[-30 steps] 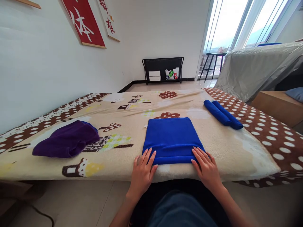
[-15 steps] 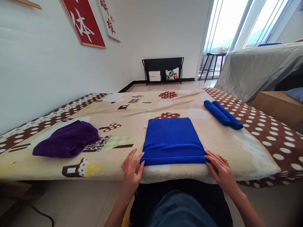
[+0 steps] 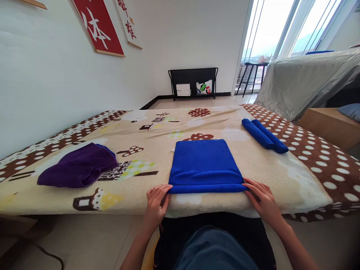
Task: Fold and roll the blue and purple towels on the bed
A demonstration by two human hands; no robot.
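A blue towel [image 3: 204, 159] lies flat in front of me, its near edge turned into a narrow roll. My left hand [image 3: 155, 202] pinches the left end of that roll between thumb and fingers. At the right end, my right hand [image 3: 261, 200] has its thumb and fingertips closed on the same roll. Two rolled blue towels [image 3: 264, 135] rest side by side to the right, apart from my hands. Over on the left is a crumpled purple cloth [image 3: 80, 165], with a bit of blue cloth showing behind it.
Everything lies on a cream patterned blanket [image 3: 157, 146] with a brown polka-dot border. Beyond it stands a black rack [image 3: 193, 77] by the wall. To the right are a grey plastic cover [image 3: 306, 80] and a wooden box [image 3: 320, 120]. Scrolls hang on the left wall.
The rolled near edge has moved slightly away from me. My left fingers have drawn together and closed onto its end; the right hand has hardly shifted.
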